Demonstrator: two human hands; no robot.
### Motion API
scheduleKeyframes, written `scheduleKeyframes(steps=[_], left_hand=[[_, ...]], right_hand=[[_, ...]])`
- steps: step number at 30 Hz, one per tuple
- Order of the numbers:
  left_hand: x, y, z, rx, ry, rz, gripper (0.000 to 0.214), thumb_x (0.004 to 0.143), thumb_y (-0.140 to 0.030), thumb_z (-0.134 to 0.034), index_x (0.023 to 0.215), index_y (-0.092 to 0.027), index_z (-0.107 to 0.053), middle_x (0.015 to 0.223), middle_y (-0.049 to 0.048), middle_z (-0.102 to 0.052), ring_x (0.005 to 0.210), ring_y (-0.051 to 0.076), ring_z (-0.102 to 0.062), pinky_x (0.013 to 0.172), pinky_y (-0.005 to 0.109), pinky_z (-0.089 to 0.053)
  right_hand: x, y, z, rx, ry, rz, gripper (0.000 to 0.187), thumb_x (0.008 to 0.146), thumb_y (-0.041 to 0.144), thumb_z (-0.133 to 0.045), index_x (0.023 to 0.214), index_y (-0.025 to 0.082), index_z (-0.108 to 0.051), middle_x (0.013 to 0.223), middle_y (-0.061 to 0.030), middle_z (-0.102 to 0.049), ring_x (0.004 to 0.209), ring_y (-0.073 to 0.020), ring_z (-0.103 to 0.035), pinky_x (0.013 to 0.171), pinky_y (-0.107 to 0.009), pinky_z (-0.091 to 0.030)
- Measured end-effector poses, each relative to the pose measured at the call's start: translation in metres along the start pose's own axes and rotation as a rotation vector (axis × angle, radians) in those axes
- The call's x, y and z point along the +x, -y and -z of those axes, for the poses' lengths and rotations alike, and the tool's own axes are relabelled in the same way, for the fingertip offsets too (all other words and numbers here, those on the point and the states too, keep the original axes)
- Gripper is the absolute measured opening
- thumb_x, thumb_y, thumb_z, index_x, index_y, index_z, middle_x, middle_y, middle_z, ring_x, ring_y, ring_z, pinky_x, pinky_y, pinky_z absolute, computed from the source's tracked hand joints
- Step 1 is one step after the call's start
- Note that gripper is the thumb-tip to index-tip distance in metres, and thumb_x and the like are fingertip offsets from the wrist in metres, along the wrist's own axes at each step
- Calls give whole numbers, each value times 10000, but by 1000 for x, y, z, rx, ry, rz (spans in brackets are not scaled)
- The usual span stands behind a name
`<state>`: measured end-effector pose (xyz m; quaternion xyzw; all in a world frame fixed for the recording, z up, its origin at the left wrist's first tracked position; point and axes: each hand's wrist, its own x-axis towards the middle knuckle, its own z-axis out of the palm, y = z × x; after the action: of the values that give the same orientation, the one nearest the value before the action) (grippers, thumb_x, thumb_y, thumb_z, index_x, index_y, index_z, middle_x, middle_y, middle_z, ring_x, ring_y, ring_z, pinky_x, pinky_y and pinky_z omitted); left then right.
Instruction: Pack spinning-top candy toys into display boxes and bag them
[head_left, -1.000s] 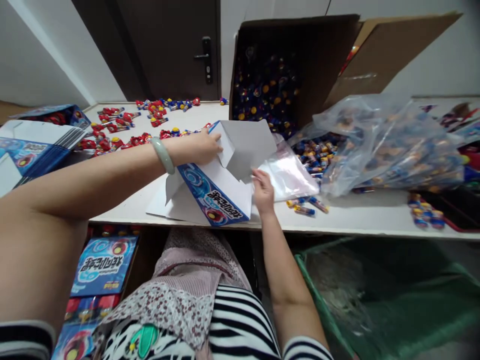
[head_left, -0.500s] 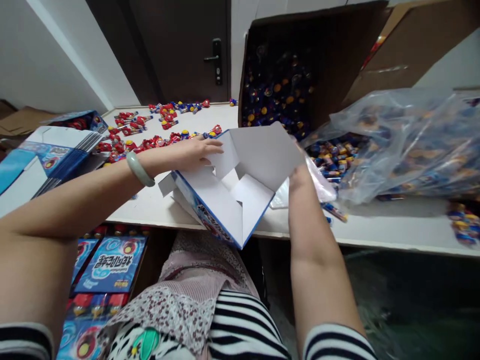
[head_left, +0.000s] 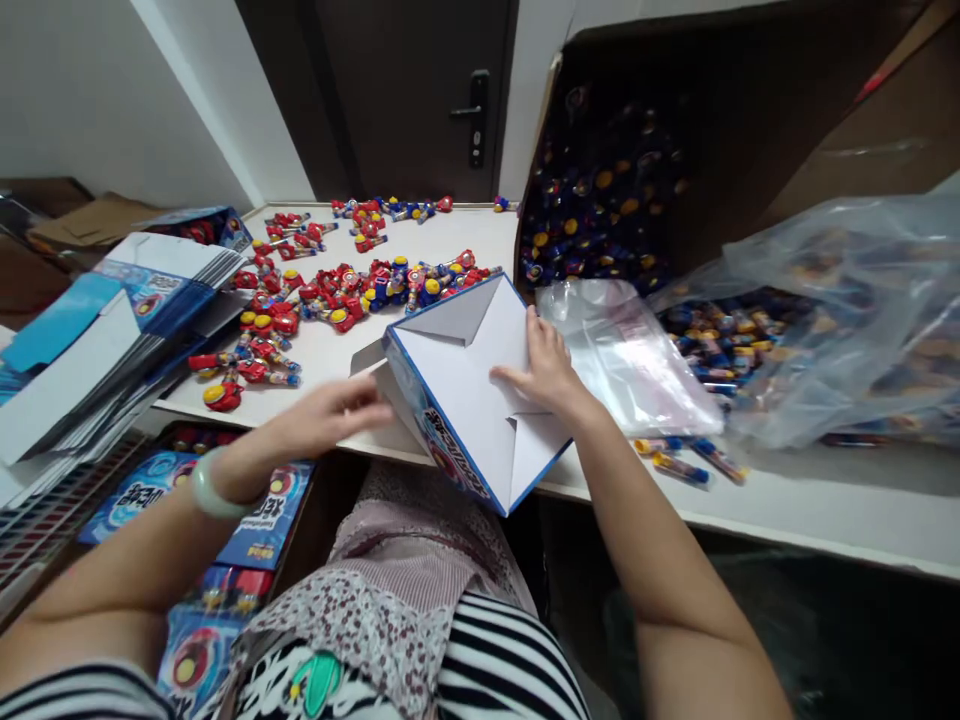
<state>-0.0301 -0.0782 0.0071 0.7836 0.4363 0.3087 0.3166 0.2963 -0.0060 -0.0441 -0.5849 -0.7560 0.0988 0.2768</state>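
A cardboard display box [head_left: 480, 370] rests tilted at the table's front edge. Its blue printed side faces me, and its white flaps are folded inward across each other. My right hand [head_left: 551, 375] holds the box's right edge, thumb over the flaps and fingers along the outer side. Left of the box, my left hand [head_left: 337, 412] hovers slightly blurred, fingers loosely apart and nothing in them. Behind the box lies a heap of red and blue toys [head_left: 345, 295] with yellow discs and clear tubes. Clear plastic bags [head_left: 630, 355] lie beside my right hand.
Flattened printed boxes [head_left: 161, 290] are stacked at the left. A large carton [head_left: 720, 130] of dark blue toys stands back right, near a translucent plastic sack [head_left: 862, 320] and small tubes [head_left: 682, 468]. Below the table at left are packed blue boxes [head_left: 259, 530]. A door [head_left: 382, 100] is behind.
The flaps that stood up have been folded inward, leaving the box top mostly covered. My left hand has come off the box toward me and left. My right hand now shows at its right edge.
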Motion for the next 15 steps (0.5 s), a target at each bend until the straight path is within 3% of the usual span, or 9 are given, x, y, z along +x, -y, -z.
scheduleKeyframes(steps=[1,3,5,8,11,15], left_hand=[[-12,14,-11,-76,147,106,191,764,-406,-774,830,-239,-709,760,5,-698,688,172,-645,642,269,-534],[-18,40,-42,-372,223,236,402,652,-402,-858,985,-230,-713,968,47,-743,880,232,-692,765,306,-560],[-5,57,-77,-756,70,263,631,546,-386,-911,1107,-226,-670,1105,66,-730,1028,263,-680,888,335,-551],[18,65,-114,-1076,-99,275,673,470,-339,-930,1076,-241,-655,1031,32,-744,989,240,-689,898,338,-550],[19,60,-120,-1054,-73,299,530,439,-314,-921,908,-221,-690,853,30,-747,930,267,-701,860,381,-567],[1,46,-95,-904,52,247,395,462,-301,-901,806,-216,-726,831,53,-748,1005,332,-692,904,467,-572]], right_hand=[[-1,1,0,-24,14,-7,1160,732,503,-772,1609,174,-88,1574,-246,-288,1439,-448,-304,1141,-639,-294],[-3,8,-1,-74,35,-30,1194,701,532,-795,1607,174,-105,1594,-248,-252,1438,-474,-282,1126,-667,-287],[-6,18,-4,-116,19,-68,1163,715,532,-790,1602,153,-139,1600,-262,-233,1413,-491,-303,1105,-676,-302],[-17,30,-7,-141,-44,-117,1111,748,516,-771,1590,108,-172,1578,-279,-265,1388,-478,-340,1108,-648,-319],[-41,38,-5,-93,-134,-78,1090,791,586,-707,1596,139,-124,1544,-242,-334,1415,-419,-334,1140,-598,-323],[-73,57,5,-124,-353,-47,1119,815,700,-614,1604,175,-21,1568,-221,-279,1471,-400,-248,1167,-595,-291]])
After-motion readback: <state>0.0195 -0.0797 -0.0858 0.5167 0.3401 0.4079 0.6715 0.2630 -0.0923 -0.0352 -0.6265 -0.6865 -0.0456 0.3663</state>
